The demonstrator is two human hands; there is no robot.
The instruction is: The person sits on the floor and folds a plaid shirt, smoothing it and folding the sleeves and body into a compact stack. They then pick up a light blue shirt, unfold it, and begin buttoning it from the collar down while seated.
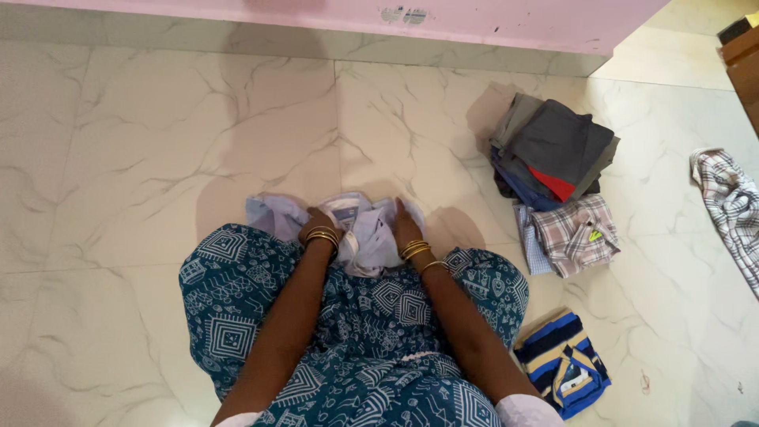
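A pale lavender shirt [368,237] lies bunched on the marble floor just beyond my knees, which are covered by a teal patterned garment [371,316]. My left hand [316,224] grips the shirt's left part near the collar, fingers curled into the cloth. On the right side of the same shirt my right hand [407,225] presses down, its fingers partly buried in the fabric. Gold bangles sit on both wrists.
A stack of folded dark clothes [557,150] lies to the right, with a folded plaid shirt [573,233] in front of it. A folded blue striped garment [563,364] sits by my right knee. A loose checked shirt [731,205] lies far right. A pink wall base [332,16] runs along the top.
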